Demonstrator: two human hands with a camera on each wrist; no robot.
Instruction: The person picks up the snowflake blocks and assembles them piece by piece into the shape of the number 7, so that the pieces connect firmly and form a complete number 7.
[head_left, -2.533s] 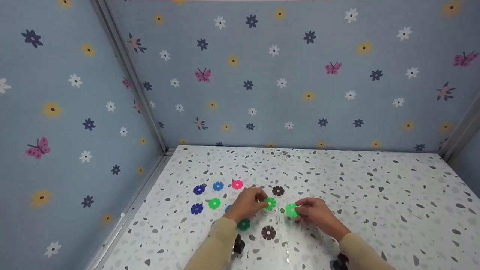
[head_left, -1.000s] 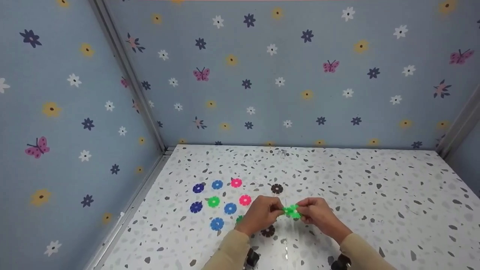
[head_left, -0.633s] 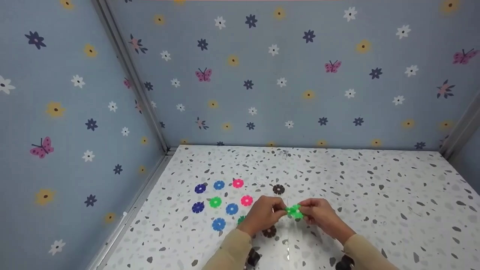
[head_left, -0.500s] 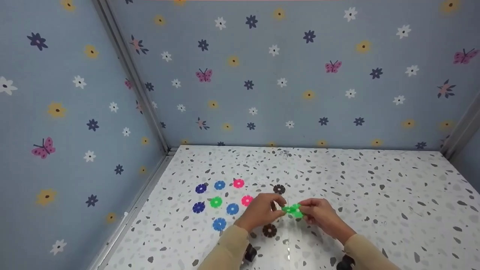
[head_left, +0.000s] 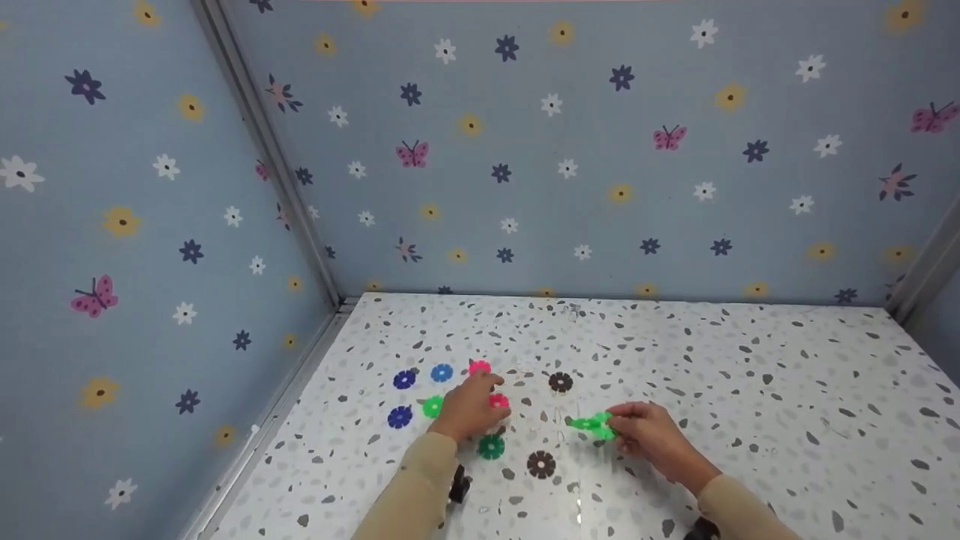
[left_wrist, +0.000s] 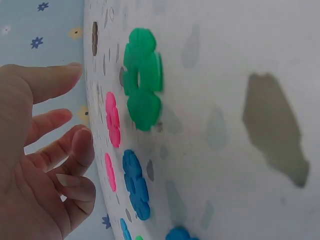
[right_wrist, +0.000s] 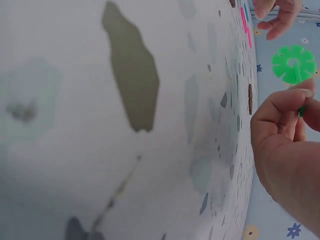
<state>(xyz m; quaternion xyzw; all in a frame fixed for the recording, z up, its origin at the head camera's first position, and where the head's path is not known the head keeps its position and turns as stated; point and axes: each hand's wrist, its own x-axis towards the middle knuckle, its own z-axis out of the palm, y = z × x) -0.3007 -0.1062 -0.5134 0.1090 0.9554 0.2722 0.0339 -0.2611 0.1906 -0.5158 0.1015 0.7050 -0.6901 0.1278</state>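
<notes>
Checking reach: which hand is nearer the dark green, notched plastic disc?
Left. The left hand is just beyond the dark green disc; the right hand is well off to the right.

on a speckled table [head_left: 750, 390], the right hand [head_left: 654, 436] pinches joined bright green pieces [head_left: 598, 424]. the left hand [head_left: 466, 406], nearer the table's left edge, partly hides two pink discs [head_left: 498, 402]. two dark blue discs [head_left: 400, 417] lie closest to that edge; of two brown discs [head_left: 541, 464] between the hands, one sits closer to the far edge.
</notes>
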